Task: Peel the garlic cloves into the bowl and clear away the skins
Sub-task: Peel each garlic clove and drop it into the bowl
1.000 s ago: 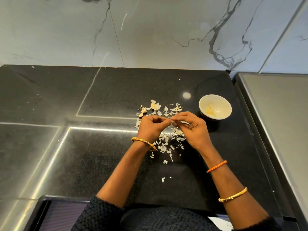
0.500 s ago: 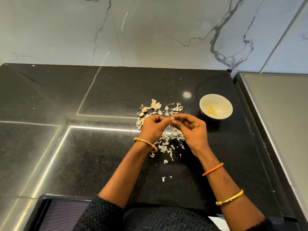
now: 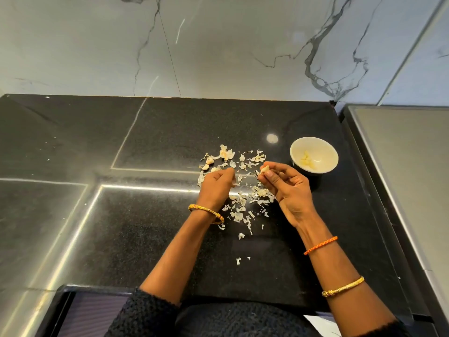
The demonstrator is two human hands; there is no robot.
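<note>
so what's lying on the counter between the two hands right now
In the head view, loose garlic skins litter the black counter between the left hand and the right hand, which pinches a clove.

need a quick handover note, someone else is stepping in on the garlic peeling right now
Right hand: pinches a garlic clove at its fingertips, beside the bowl.
Left hand: fingers curled over the skins; whether it holds anything cannot be told.
Done: a few peeled cloves lie in the bowl.
Left: drop the held clove into the bowl, peel the unpeeled cloves at the pile's far left, then clear the skins scattered on the black counter.
</note>
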